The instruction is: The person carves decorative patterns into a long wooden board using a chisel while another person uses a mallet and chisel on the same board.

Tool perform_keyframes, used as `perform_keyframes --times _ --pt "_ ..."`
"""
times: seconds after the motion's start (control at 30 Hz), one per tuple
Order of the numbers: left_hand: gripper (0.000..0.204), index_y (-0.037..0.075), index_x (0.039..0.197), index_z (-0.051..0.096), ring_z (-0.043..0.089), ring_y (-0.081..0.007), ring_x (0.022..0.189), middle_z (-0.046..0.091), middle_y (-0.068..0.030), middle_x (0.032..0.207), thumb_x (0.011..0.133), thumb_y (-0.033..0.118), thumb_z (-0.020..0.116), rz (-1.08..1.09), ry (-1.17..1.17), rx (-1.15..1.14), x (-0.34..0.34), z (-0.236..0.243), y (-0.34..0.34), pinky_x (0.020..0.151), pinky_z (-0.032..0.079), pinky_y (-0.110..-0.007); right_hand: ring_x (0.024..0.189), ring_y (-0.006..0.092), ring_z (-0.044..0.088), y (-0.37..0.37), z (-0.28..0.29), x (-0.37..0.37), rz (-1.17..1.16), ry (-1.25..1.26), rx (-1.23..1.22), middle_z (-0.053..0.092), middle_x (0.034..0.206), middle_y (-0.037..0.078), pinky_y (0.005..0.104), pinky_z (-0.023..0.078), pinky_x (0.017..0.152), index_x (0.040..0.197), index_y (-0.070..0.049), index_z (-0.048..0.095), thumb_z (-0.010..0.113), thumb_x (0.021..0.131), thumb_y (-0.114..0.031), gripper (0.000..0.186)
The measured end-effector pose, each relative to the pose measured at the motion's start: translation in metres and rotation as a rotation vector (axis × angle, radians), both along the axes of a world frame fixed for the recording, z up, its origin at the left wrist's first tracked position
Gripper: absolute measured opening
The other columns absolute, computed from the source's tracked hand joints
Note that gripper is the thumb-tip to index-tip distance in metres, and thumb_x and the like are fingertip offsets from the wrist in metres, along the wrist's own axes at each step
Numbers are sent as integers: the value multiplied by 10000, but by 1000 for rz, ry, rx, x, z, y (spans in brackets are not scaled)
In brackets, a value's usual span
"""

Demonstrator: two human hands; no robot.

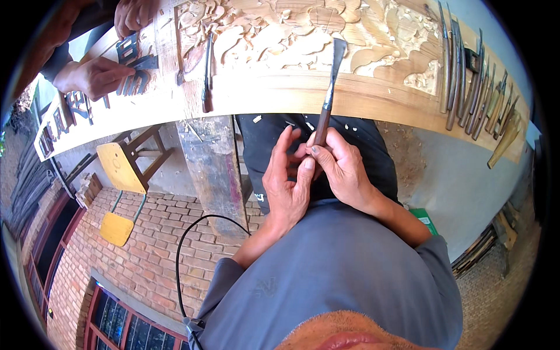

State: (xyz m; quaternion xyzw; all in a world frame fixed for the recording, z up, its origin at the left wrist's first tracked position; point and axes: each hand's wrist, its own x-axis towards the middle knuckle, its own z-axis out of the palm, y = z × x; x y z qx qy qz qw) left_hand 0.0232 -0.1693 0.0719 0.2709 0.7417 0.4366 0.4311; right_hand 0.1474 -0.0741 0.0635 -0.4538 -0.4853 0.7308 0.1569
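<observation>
A carving chisel (pixel 324 121) with a flared flat steel blade and a dark wooden handle points away from me, tilted upward. My right hand (pixel 348 169) is closed round the lower end of its handle, thumb on top. Beside it my left hand (pixel 286 184) is half curled, its fingers apart; its fingertips are close to the handle's end, and I cannot tell whether they touch it. Past the blade lies a wooden panel (pixel 256 87) carved in relief with leafy, scrolling shapes. A second slim chisel (pixel 207 76) rests on the panel's left part.
Several chisels and gouges (pixel 452 76) lie in a row at the panel's right end. At the far left a co-worker's hand (pixel 96 79) holds a dark flat piece among dark cut-out shapes (pixel 128 49). A yellow chair (pixel 119 169) and a black cable (pixel 179 251) are lower left.
</observation>
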Motion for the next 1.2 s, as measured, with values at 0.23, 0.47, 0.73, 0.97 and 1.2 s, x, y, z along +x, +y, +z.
perform_keyframes --times 0.23,0.47,0.73,0.97,1.2 --pt "479 10 1603 559 483 -29 664 619 30 837 1183 234 613 153 -427 -97 7 8 -39 564 376 -232 611 280 720 11 3 -3 263 -142 707 725 754 118 369 522 543 852 -42 672 843 985 -235 290" --pt "325 -30 1208 718 413 -47 593 525 52 708 1209 241 538 169 -244 -44 11 4 -39 548 308 -250 830 245 774 85 -18 -54 174 338 1439 790 994 90 326 559 657 814 -78 692 868 918 -309 309" --pt "403 -25 1223 743 417 -45 581 545 36 680 1217 311 521 255 -390 -81 1 2 -34 553 282 -249 580 208 641 102 -56 -84 528 557 1314 575 662 11 370 509 516 660 -155 565 829 941 -351 432" --pt "468 -19 1227 758 379 -42 578 535 27 653 1224 363 488 263 -499 -150 -5 0 -34 574 272 -243 531 225 551 98 -67 -84 512 567 1230 499 638 21 369 455 493 644 -145 508 860 900 -207 440" --pt "462 -19 1233 759 379 -36 585 529 31 657 1223 358 492 251 -461 -171 -6 0 -32 574 270 -243 597 266 684 100 -67 -82 597 494 1139 619 664 38 401 558 542 697 -140 580 773 827 -192 238"
